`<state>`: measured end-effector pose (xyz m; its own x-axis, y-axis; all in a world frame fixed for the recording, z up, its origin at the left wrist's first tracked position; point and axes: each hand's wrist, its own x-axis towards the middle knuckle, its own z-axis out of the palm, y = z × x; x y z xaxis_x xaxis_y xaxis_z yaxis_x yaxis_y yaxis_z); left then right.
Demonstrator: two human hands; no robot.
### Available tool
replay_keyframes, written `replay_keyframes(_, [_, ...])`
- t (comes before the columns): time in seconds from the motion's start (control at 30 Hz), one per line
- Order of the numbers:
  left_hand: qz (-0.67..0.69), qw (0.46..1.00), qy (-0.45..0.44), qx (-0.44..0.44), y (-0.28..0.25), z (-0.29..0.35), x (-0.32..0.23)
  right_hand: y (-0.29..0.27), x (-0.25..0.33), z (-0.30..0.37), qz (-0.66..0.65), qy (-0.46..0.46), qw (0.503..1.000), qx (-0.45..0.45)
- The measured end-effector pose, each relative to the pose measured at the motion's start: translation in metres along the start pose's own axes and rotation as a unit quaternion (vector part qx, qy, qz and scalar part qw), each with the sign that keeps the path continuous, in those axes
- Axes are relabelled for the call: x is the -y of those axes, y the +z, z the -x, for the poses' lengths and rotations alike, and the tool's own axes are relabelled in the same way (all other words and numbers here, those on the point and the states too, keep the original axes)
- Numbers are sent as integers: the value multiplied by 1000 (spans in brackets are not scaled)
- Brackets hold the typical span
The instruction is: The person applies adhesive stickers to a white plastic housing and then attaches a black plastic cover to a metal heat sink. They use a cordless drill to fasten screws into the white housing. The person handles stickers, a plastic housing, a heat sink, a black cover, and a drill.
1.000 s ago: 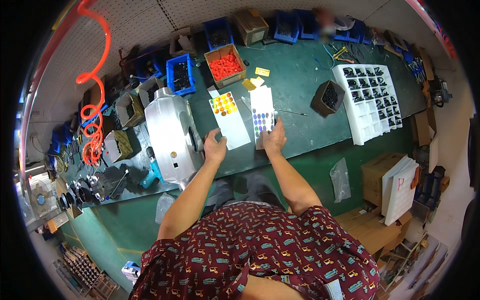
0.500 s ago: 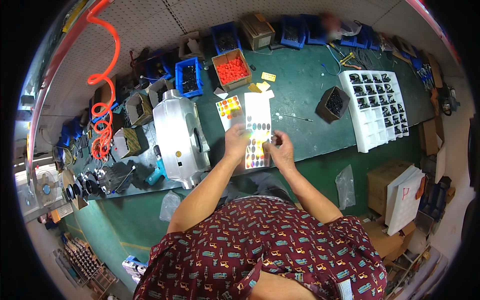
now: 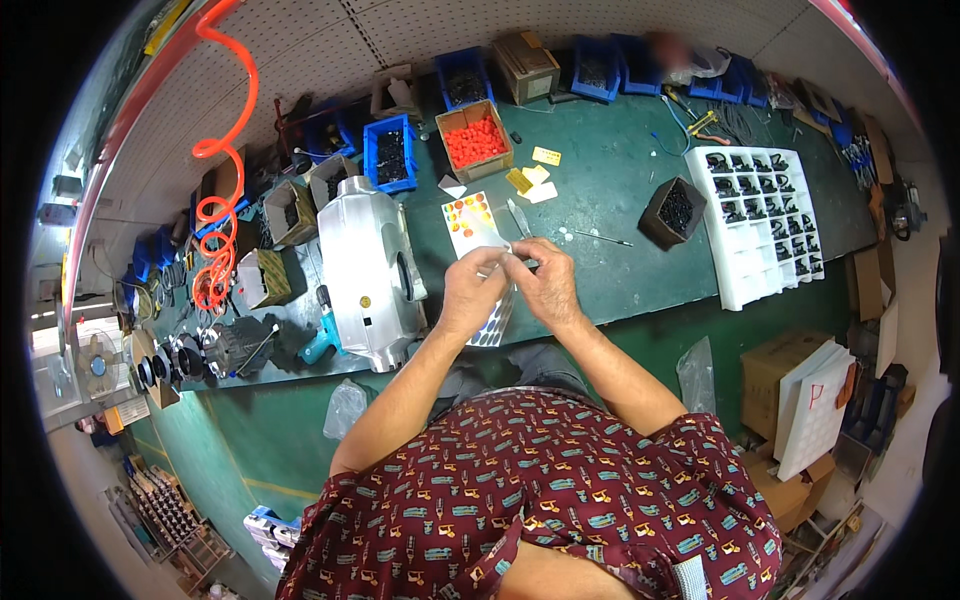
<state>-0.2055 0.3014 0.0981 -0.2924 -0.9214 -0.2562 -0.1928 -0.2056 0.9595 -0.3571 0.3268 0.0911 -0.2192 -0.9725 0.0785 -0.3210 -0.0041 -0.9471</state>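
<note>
My left hand (image 3: 470, 292) and my right hand (image 3: 548, 285) meet over the near edge of the bench, fingertips pinched close together. A white sheet of oval stickers (image 3: 489, 331) hangs tilted beneath them, gripped by my left fingers and mostly covered by the hands. Between the right fingertips a small pale bit may show, too small to name. Just beyond lies a second sheet with orange and yellow round stickers (image 3: 466, 217). To the left stands a large silver metal housing (image 3: 362, 270).
A teal power tool (image 3: 322, 338) rests left of the housing. Behind are a carton of red parts (image 3: 474, 143), blue bins (image 3: 390, 153) and yellow paper pieces (image 3: 520, 181). Rightward sit a thin rod (image 3: 604, 239), a box of black parts (image 3: 673, 211) and a white compartment tray (image 3: 745, 245).
Both hands have come together and up a little from the sides of the sticker sheet. The sheet is now tilted and largely hidden under them, no longer spread upright between them.
</note>
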Motion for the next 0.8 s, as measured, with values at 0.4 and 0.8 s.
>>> replay_keyframes(0.4, [19, 999, -15, 46, 3, -1, -7, -4, -21, -3, -86, 66, 994, 8])
replay_keyframes(0.8, [38, 998, 9, 53, 2, -4, -6, -23, -13, -13, -124, 73, 988, 59])
